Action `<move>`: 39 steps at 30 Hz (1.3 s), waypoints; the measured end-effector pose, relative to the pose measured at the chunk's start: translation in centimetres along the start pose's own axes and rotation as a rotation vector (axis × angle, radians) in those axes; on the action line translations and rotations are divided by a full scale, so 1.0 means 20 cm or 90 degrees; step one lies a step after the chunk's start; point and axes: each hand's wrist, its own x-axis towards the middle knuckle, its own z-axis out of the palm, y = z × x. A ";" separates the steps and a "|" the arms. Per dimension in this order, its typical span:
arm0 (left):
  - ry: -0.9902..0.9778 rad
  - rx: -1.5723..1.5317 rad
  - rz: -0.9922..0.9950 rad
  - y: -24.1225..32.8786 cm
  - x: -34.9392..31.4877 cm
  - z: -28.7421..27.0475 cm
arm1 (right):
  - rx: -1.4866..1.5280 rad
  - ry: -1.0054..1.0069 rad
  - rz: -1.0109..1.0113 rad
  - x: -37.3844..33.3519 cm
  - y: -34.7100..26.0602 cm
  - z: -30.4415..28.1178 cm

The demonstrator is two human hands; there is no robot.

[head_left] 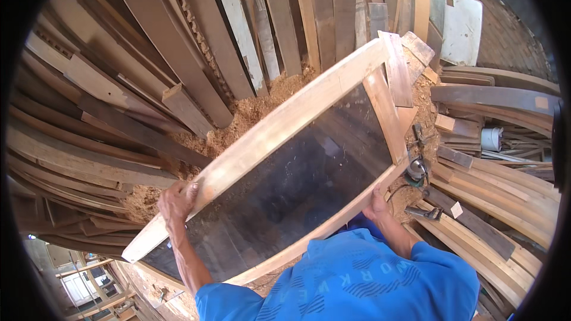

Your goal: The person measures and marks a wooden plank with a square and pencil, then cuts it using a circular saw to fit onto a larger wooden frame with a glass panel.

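Head camera looks down on a wooden frame [285, 160] with a dark panel, tilted above sawdust [256, 110]. My left hand [176, 200] clenches its long pale rail; my right hand [377, 203] grips the opposite rail. Stacked planks [178, 41] surround it.

The frame [285, 125] is pale, bare wood, sawn and matt, with a faint reddish grain along its long rails; inside it sits a dark panel [285, 190] of boards, almost black, dull with a slight sheen where light falls. The left hand [176, 200] and the right hand [377, 205] grip the raw rails. Around it, the stacked planks [178, 53] are rough timber — grey-brown, weathered, unfinished. Sawdust [256, 110] lies loose and coarse, tan and dry. A power tool [416, 169] shows dull metal. The shirt [357, 279] is blue cloth — smooth and matt.
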 end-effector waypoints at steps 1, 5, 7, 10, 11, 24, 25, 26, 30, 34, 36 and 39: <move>0.003 0.000 0.003 0.00 -0.01 -0.10 | 0.012 -0.010 0.003 0.01 -0.01 0.05; 0.134 -0.040 0.003 0.02 -0.08 -0.46 | 0.057 -0.142 -0.045 0.07 -0.03 0.30; 0.211 -0.037 0.017 -0.02 -0.13 -0.57 | 0.054 -0.171 -0.059 0.06 -0.02 0.42; 0.254 -0.094 0.001 -0.05 -0.20 -0.64 | 0.084 -0.198 -0.020 0.11 -0.04 0.53; 0.273 -0.108 0.012 -0.07 -0.22 -0.64 | 0.078 -0.197 -0.012 0.12 -0.05 0.57; 0.424 -0.157 0.033 -0.24 -0.45 -0.43 | 0.053 -0.249 -0.087 0.45 0.08 0.79; 0.428 -0.139 0.044 -0.24 -0.45 -0.42 | 0.047 -0.244 -0.082 0.46 0.09 0.79; 0.428 -0.142 0.046 -0.24 -0.47 -0.42 | 0.044 -0.239 -0.079 0.47 0.11 0.79; 0.449 -0.148 0.028 -0.28 -0.56 -0.39 | 0.029 -0.162 -0.030 0.49 0.19 0.84; 0.474 -0.116 0.041 -0.30 -0.60 -0.33 | -0.077 -0.080 0.006 0.52 0.22 0.84; 0.475 -0.114 0.040 -0.31 -0.62 -0.33 | -0.116 -0.086 0.024 0.52 0.22 0.85; 0.474 -0.096 0.035 -0.31 -0.65 -0.27 | -0.197 0.003 0.088 0.45 0.18 0.88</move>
